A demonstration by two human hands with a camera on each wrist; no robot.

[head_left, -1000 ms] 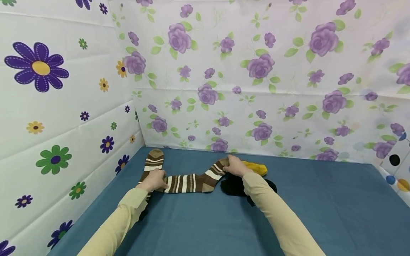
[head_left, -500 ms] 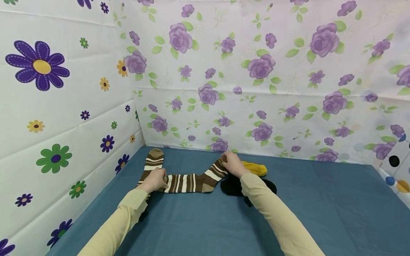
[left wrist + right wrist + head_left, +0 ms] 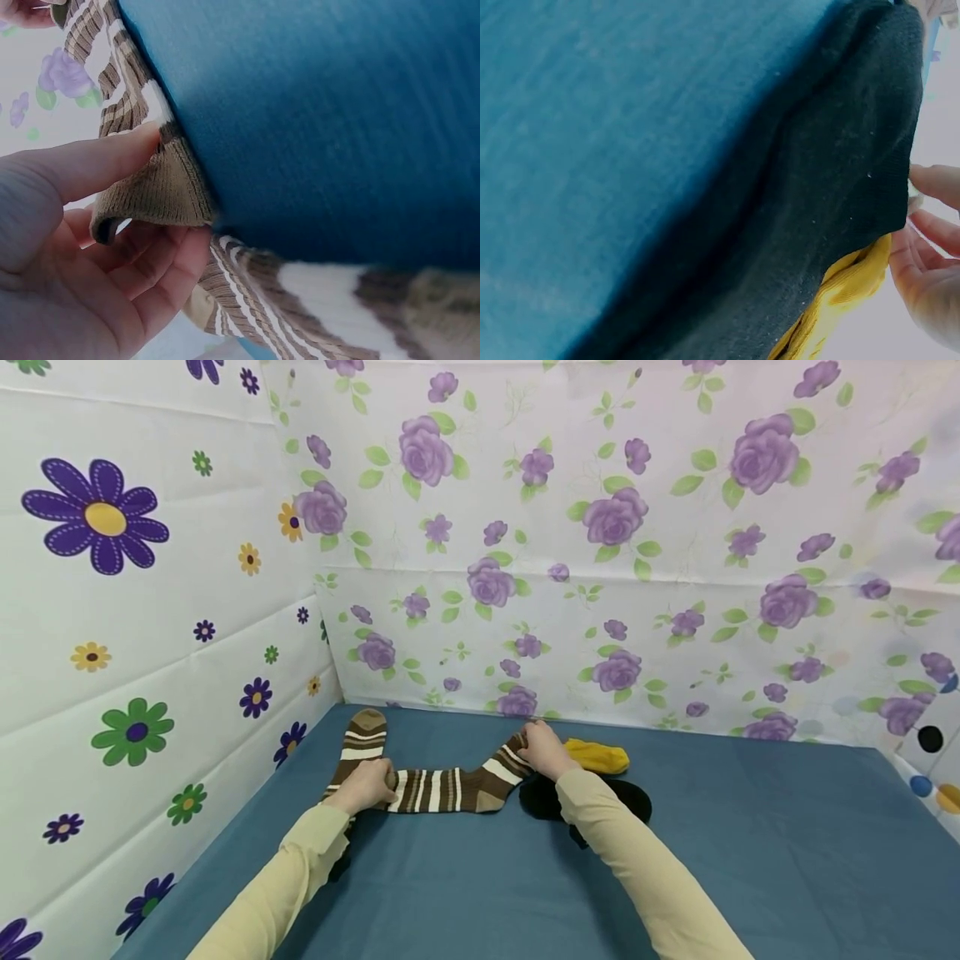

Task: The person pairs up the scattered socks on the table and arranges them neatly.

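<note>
On the blue cloth surface (image 3: 465,885), the first striped sock (image 3: 365,741) points its rounded tan toe toward twelve o'clock, partly covered by the left hand (image 3: 366,785). That hand's grip is narrow, thumb and fingers pinching the ribbed tan cuff of the second striped sock (image 3: 431,791). This brown-and-white knit lies rightward, bent at its heel, toe angled toward two o'clock. The matte black knit (image 3: 628,802) lies at its three o'clock. Above that, the right hand (image 3: 545,750) pinches the toe between close fingertips. Wrinkled yellow fabric (image 3: 600,757) sits at the black's one o'clock.
</note>
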